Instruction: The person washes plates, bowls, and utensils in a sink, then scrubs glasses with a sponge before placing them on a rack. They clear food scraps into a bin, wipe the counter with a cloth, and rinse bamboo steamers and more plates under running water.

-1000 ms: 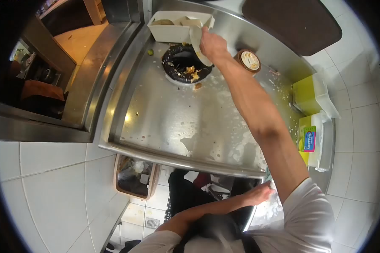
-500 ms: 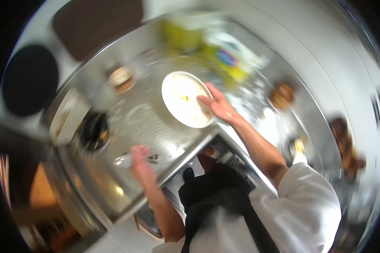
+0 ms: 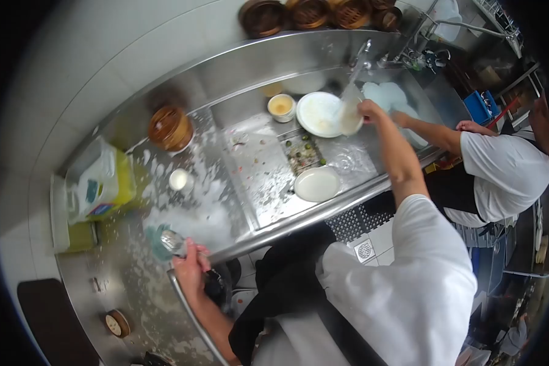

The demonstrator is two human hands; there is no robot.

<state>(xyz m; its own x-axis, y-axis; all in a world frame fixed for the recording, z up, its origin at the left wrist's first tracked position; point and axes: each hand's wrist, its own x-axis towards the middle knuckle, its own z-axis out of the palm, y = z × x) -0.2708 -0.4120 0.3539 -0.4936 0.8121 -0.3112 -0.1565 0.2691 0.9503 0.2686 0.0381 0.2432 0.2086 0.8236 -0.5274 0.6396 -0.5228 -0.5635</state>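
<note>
My right hand (image 3: 368,111) is closed on the edge of a pale dish (image 3: 351,114), tilted steeply over the sink beside the water running from the tap (image 3: 361,58). Just left of it lies a round white plate (image 3: 317,114). At the front edge of the counter, the fingers of my left hand (image 3: 191,267) are closed around a shiny silvery thing (image 3: 173,243) whose kind I cannot make out. A green scouring pad (image 3: 158,243) lies against it on the suds. A dark object (image 3: 215,285), partly hidden, is just below that hand.
An oval white plate (image 3: 317,184) and a cup with yellowish contents (image 3: 281,107) stand in the sink (image 3: 250,177) with food scraps. A steamer basket (image 3: 171,129), small white cup (image 3: 178,179) and yellow-green jug (image 3: 107,180) are leftward. A co-worker's arm (image 3: 433,131) reaches in from the right.
My view has swung right to the sink. My right hand has carried the dish from over the counter to the sink and tilted it. My left hand now grips the silvery thing.
</note>
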